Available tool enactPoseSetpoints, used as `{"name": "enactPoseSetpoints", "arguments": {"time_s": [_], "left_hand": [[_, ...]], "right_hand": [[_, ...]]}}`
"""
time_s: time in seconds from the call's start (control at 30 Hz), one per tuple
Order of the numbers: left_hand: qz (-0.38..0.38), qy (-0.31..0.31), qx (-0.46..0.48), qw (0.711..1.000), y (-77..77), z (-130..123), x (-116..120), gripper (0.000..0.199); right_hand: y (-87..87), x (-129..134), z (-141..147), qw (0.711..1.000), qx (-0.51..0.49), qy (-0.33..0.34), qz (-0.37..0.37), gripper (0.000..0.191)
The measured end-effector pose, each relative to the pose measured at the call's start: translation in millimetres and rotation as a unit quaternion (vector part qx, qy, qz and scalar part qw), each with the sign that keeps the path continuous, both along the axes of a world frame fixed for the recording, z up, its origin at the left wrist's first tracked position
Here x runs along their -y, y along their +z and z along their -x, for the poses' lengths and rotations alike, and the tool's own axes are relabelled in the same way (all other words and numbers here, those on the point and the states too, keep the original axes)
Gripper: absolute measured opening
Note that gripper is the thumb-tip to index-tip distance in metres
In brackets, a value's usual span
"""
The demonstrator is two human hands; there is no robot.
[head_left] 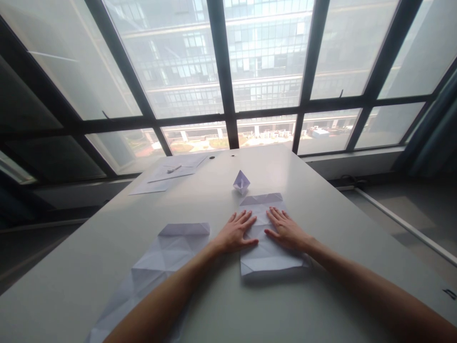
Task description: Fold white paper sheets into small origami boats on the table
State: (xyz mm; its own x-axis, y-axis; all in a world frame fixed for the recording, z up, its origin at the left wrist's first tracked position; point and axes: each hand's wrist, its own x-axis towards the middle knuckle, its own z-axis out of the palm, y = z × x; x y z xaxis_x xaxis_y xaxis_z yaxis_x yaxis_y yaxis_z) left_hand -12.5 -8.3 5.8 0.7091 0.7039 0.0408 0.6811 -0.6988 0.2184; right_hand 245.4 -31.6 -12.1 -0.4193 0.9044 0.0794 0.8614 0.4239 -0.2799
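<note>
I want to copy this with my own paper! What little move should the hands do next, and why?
Perhaps slide the right hand down to press the near edge of the folded paper: that edge looks slightly raised, shadowed below, while the left hand can steady the other side.

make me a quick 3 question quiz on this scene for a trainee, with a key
1. True or false: the left hand and right hand rest on the same creased sheet.
2. What stands just past that sheet's far edge?
a) a cup
b) a paper figure
c) scissors
3. Fill in: another creased sheet lies to the person's ____ of the one under the hands.

Key: 1. True. 2. b. 3. Left.
</note>
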Motion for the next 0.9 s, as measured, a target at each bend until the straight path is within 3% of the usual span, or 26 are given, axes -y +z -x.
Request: {"name": "enactPoseSetpoints", "arguments": {"time_s": [0.5,0.77,0.9], "left_hand": [[-0.008,0.033,0.117,0.993,-7.5,2.6,-4.6,0.081],[-0.029,0.047,0.159,0.986,-11.3,2.6,-9.3,0.045],[-0.035,0.035,0.187,0.981,-14.2,4.3,-13.2,0.032]], "right_hand": [[1.3,-4.0,-9.1,0.989,-0.098,0.015,-0.112,0.045],[-5.3,-12.8,-17.7,0.984,-0.128,0.041,-0.118,0.046],[-4.7,-15.3,-19.4,0.979,-0.144,0.045,-0.137,0.035]]}}
